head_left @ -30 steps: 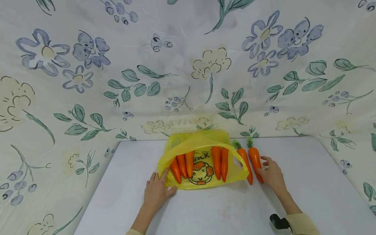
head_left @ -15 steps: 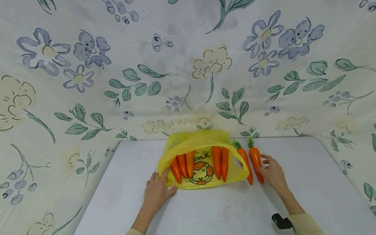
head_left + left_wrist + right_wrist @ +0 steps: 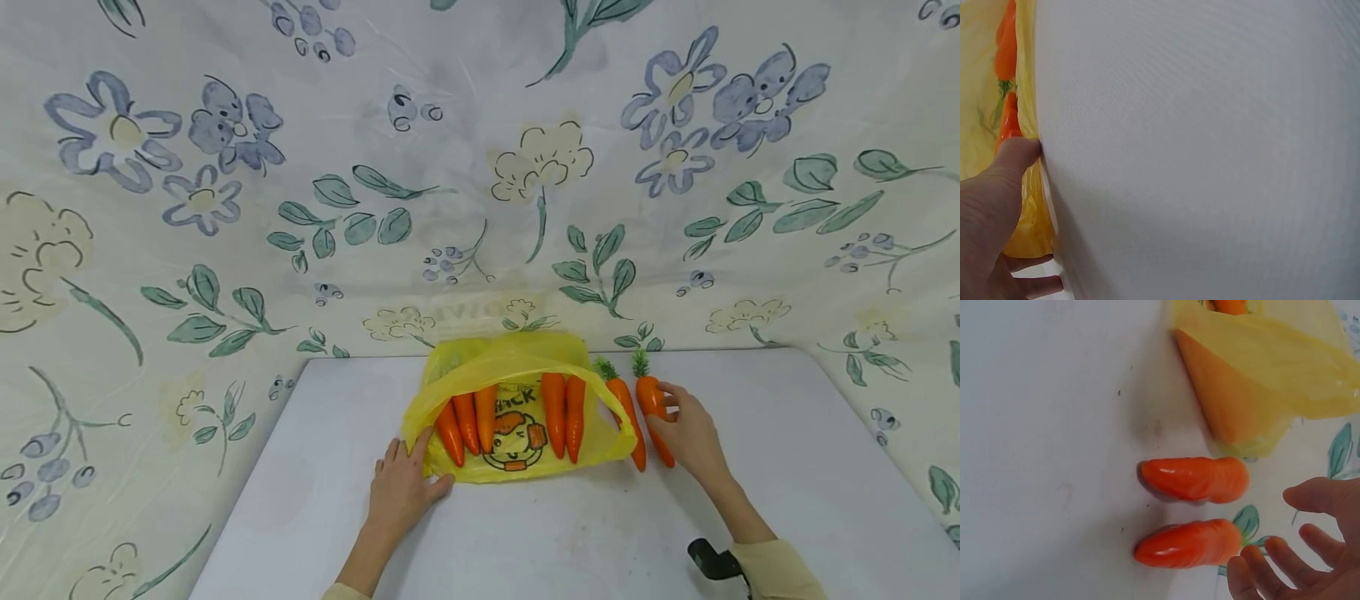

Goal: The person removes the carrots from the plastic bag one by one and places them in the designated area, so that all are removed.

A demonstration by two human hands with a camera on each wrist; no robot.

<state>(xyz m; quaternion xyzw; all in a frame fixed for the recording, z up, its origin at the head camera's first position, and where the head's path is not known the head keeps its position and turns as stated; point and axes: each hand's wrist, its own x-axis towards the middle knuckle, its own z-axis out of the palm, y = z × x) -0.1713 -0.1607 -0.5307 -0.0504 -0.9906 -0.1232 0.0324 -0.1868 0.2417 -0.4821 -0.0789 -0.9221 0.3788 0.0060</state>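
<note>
A yellow plastic bag [image 3: 517,358] with a printed cartoon face lies on its side, its mouth facing me. Several orange carrots [image 3: 553,417] lie inside, tips toward the opening. My left hand [image 3: 400,490] rests at the bag's left front corner, index finger at the rim; the left wrist view shows its thumb [image 3: 1019,152] lying on the bag's edge. Right of the bag are two carrots with green tops, the inner carrot [image 3: 626,417] partly behind the bag's rim. Over the outer carrot [image 3: 651,400] hovers my right hand [image 3: 688,432], fingers spread around its upper part.
The bag and carrots lie on a white table [image 3: 525,542] that ends at the back against a floral-patterned cloth [image 3: 465,183]. A black wrist device [image 3: 712,560] sits beside my right sleeve [image 3: 776,571].
My right hand has moved slightly left and up, so its fingertips now overlap the outer carrot's upper part. The left hand, bag and carrots stay in place.
</note>
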